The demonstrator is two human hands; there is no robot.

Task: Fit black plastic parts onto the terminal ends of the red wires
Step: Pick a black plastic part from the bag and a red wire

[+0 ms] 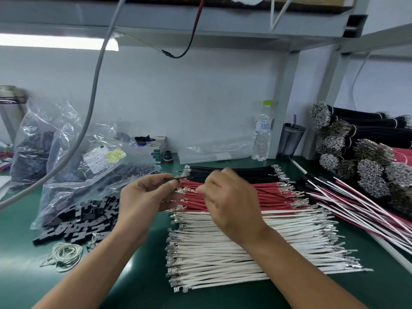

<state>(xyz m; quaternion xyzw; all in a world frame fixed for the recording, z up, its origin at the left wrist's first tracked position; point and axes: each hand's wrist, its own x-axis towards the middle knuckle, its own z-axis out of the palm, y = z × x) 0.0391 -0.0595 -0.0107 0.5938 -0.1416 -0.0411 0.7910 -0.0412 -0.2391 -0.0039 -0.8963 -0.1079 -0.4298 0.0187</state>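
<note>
Red wires [274,198] with metal terminals lie in a flat row on the green mat, between black wires [240,172] and white wires [256,244]. Loose black plastic parts [89,219] are heaped at the left. My left hand [142,197] pinches the end of a thin dark wire [176,179] between thumb and forefinger, just left of the red terminals. My right hand [227,197] hovers over the red row with its fingers curled; a thin dark strand comes out on its right side, and its fingertips are hidden.
Clear plastic bags [66,161] of black parts sit at the left, with rubber bands [64,253] in front. A water bottle [263,132] and a dark cup [289,139] stand at the back. Tied wire bundles [367,166] and loose red-white wires [356,210] fill the right.
</note>
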